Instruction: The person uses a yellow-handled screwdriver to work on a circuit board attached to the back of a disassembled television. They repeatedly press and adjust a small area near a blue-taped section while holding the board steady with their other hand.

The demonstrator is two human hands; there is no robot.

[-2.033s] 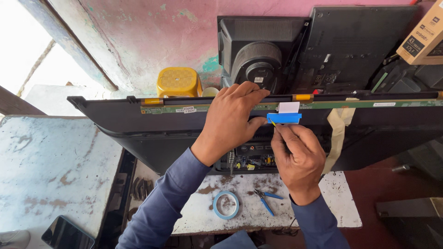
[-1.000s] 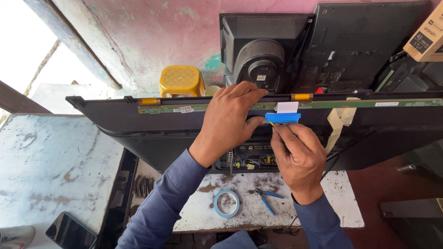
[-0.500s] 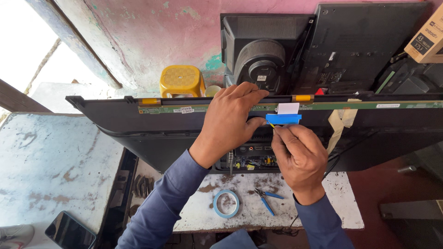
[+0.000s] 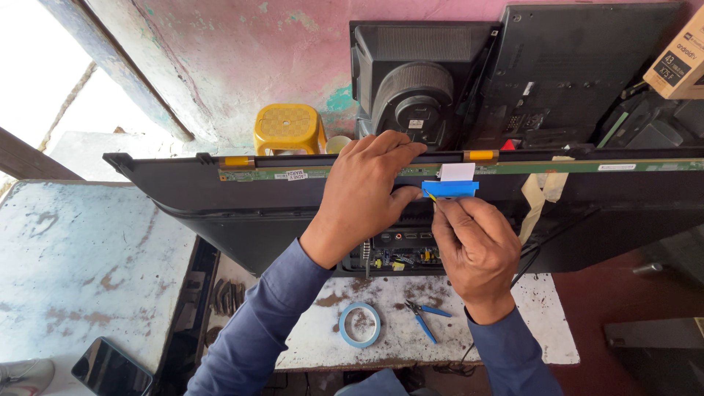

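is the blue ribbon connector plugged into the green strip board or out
Cannot tell. The blue connector sits against the green strip board, pinched by the right hand; the seating is hidden.

- The long edge of the upright flat panel point(image 4: 220, 192) runs across the whole view; the left hand point(image 4: 367, 192) covers its middle, the right hand point(image 4: 475, 246) sits just below the blue tab point(image 4: 449, 189).
- Left of the hands, the panel's top edge lies bare up to the orange clip point(image 4: 236, 161).
- Right of the tab, beige tape strips point(image 4: 539, 192) hang across the panel face.
- Behind the panel, a yellow stool point(image 4: 290, 128) and stacked black set backs point(image 4: 469, 81) crowd the wall (little room to reach over).
- Below, the tabletop point(image 4: 539, 323) holds a tape roll point(image 4: 359, 324) and blue-handled pliers point(image 4: 422, 317), with bare surface toward its right end.
- The left tabletop point(image 4: 73, 271) is mostly open; a phone point(image 4: 110, 369) lies at its near edge.
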